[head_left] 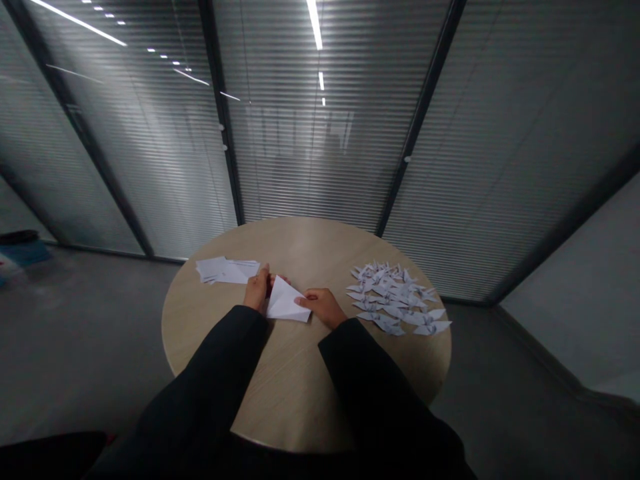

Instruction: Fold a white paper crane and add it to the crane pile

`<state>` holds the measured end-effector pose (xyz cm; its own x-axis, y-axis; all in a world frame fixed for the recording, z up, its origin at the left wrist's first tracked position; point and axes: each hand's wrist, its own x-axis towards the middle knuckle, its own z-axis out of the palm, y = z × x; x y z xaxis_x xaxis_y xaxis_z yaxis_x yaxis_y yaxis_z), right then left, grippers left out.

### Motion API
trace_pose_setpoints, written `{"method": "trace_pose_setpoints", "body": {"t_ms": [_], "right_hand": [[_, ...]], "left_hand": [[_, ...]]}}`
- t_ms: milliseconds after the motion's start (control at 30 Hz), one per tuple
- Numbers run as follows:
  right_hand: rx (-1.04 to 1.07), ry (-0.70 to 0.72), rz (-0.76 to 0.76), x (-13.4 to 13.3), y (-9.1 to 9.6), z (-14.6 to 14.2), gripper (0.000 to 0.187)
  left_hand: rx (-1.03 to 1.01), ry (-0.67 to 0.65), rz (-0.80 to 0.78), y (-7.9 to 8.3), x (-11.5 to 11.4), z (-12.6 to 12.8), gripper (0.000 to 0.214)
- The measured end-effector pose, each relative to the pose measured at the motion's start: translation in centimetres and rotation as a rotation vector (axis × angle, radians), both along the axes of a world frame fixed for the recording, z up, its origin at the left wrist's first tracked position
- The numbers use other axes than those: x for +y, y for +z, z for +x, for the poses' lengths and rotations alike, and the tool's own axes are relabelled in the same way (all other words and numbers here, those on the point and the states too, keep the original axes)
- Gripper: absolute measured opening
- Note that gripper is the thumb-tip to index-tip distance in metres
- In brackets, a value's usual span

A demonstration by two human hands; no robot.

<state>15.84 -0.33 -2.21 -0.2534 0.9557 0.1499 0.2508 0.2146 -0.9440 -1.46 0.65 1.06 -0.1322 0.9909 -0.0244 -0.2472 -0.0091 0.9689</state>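
Round desk (295, 387) stands before blind-lined glass panels (325, 180). Right hand (324, 305) pinches folded paper (287, 303) near desk centre; left hand (257, 289) at its left edge, grip unclear. Paper sheets (235, 271) left, folded paper birds (395, 295) right.

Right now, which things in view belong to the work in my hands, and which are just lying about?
Likely part of it:
White paper, held by the right fingers, left fingers at its edge
Loose sheets
Folded paper pieces
Table

Apparently just there:
Blue container
Blinds
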Motion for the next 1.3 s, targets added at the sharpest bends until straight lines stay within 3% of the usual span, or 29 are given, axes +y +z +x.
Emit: {"method": "trace_pose_setpoints", "body": {"t_ms": [167,367,600,867,1300], "right_hand": [[0.031,-0.013,-0.011,-0.03,0.07,0.07,0.029],[0.067,0.018,-0.033,-0.19,0.22,-0.08,0.026],[0.066,0.045,-0.026,-0.36,0.54,-0.03,0.031],[0.067,0.029,-0.028,-0.27,0.49,-0.06,0.030],[0.127,-0.031,0.077,0.19,-0.27,-0.24,0.024]], "left_hand": [[0.158,-0.156,0.067,-0.11,-0.27,0.10,0.038],[0.241,-0.124,0.102,0.17,-0.52,0.15,0.033],[0.312,-0.079,0.146,0.12,-0.64,0.19,0.042],[0.254,-0.127,0.111,-0.57,0.03,-0.04,0.053],[0.254,-0.261,0.120,-0.34,-0.07,0.07,0.036]]}}
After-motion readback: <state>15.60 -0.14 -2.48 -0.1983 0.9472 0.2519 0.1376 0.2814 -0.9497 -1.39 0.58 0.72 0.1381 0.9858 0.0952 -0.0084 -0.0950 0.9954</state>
